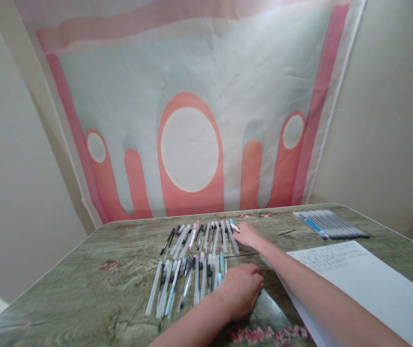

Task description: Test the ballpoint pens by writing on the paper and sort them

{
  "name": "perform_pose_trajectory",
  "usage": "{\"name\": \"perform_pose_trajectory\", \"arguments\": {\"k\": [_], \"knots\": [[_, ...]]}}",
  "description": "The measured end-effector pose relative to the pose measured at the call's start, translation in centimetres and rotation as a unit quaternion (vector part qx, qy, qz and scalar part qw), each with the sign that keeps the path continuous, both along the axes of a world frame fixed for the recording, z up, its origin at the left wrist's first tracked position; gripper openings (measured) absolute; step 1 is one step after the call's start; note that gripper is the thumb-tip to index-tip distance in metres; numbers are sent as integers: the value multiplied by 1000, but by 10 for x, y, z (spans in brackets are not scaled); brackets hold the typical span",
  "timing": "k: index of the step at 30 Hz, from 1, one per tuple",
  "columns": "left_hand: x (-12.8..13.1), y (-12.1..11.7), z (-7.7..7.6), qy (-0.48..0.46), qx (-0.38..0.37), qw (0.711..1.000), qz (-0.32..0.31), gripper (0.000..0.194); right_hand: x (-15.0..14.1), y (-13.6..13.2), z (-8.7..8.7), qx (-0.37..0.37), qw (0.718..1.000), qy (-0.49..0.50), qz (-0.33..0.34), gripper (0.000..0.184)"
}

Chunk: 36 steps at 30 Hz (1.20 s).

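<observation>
Two rows of pens lie on the table, many with clear barrels. My right hand (248, 234) is at the right end of the far row (216, 236), its fingers closed on a white pen with a blue end (234, 226). Closer to me, my left hand (241, 289) rests on the table by the right end of the near row (197, 279). Its fingers are curled and bent down, and what they hold, if anything, is hidden. A mint-green pen (222, 263) lies just beyond that hand, and a light blue and white pen (173, 288) lies farther left.
A neat set of clear pens with one blue one (331, 224) lies at the back right of the wood-patterned table (83, 284). Beside my right forearm are white sheets of paper (376, 289) with handwriting. A patterned cloth (278, 72) hangs behind the table.
</observation>
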<state>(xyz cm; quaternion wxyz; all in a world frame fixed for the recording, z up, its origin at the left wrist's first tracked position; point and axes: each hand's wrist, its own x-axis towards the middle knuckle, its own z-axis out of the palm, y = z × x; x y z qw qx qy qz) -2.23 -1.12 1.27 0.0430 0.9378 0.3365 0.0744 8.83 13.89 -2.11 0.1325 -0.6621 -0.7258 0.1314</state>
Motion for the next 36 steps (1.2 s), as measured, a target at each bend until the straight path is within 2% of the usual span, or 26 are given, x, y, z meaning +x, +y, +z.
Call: {"name": "perform_pose_trajectory", "arguments": {"k": [8, 13, 16, 19, 22, 25, 27, 28, 30, 34, 36], "knots": [[-2, 1, 1, -7, -18, 1000, -8, 29, 1, -2, 6, -20, 1000, -15, 7, 26], [-3, 1, 2, -21, -42, 999, -8, 28, 12, -12, 8, -25, 1000, -3, 9, 23], [-6, 4, 1, -69, -63, 996, -3, 25, 24, -24, 11, -29, 999, 25, 23, 17], [-7, 8, -3, -151, -91, 984, 40, 24, 37, -40, 18, -39, 995, 77, 54, 18], [-7, 15, -8, -263, -153, 945, 120, 23, 48, -60, 27, -45, 986, 140, 81, 24], [-4, 22, -11, -402, -258, 861, 179, 27, 53, -81, 34, -69, 958, 258, 106, 23], [-2, 26, -12, -466, -315, 804, 193, 30, 53, -92, 34, -72, 940, 309, 124, 21], [-1, 27, -13, -485, -332, 785, 196, 30, 53, -97, 34, -66, 937, 315, 132, 21], [-1, 29, -14, -503, -346, 765, 201, 28, 49, -103, 32, -49, 938, 313, 143, 20], [-2, 32, -14, -525, -350, 747, 210, 23, 43, -107, 26, -42, 939, 306, 149, 25], [-6, 35, -11, -567, -347, 719, 204, 24, 43, -107, 24, -25, 939, 310, 149, 28]]}}
